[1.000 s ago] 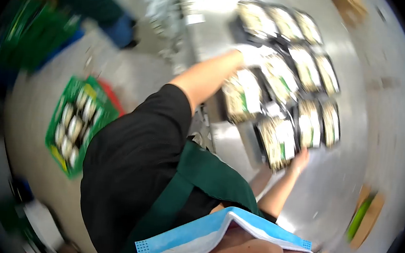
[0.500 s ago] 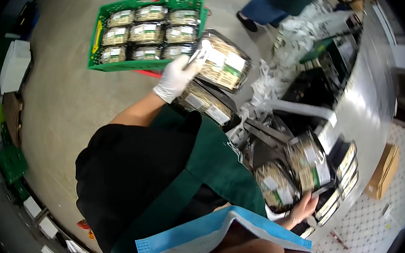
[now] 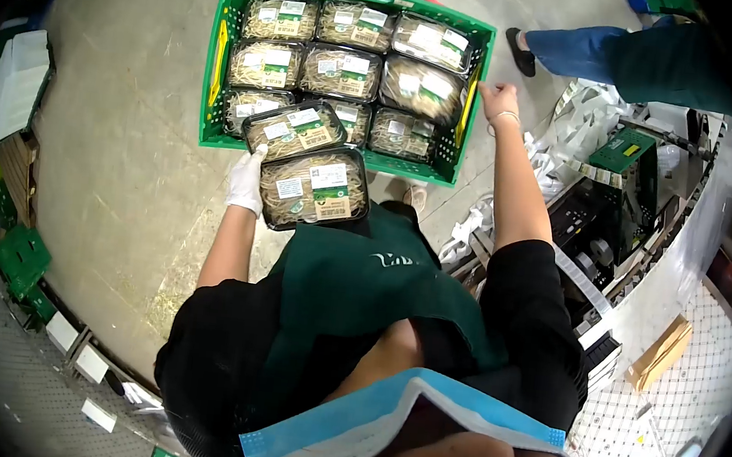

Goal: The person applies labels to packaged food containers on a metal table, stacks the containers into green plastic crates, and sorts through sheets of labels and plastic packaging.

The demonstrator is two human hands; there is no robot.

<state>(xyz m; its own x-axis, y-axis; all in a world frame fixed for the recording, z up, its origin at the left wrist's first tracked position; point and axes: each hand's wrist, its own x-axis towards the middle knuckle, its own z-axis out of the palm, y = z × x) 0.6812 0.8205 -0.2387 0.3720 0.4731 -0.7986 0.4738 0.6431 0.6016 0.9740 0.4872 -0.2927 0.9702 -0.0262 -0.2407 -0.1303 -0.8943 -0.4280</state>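
My gloved left hand (image 3: 247,180) holds two black trays at their left edges, one partly over the other. The nearer tray (image 3: 315,190) and the farther tray (image 3: 294,130) have clear lids, pale strands inside resembling bean sprouts, and white and green labels. The farther one overlaps the near-left part of a green crate (image 3: 320,155), in which similar trays sit in rows. At the crate's right rim is my bare right hand (image 3: 500,102), fingers curled with nothing visible in them. Just left of it, a motion-blurred tray (image 3: 422,88) lies tilted in the crate.
Another person's leg in jeans (image 3: 576,55) stands beyond the crate's right side. To my right are tangled white strips (image 3: 584,117), a smaller green crate (image 3: 629,152) and a metal worktop (image 3: 666,266) bearing a cardboard piece (image 3: 661,352). Green crates (image 3: 21,257) stand at far left.
My body has turned toward the crate, which now lies in front. My right hand has left the trays by the worktop and reached the crate's right rim. The crate's right side holds more trays.
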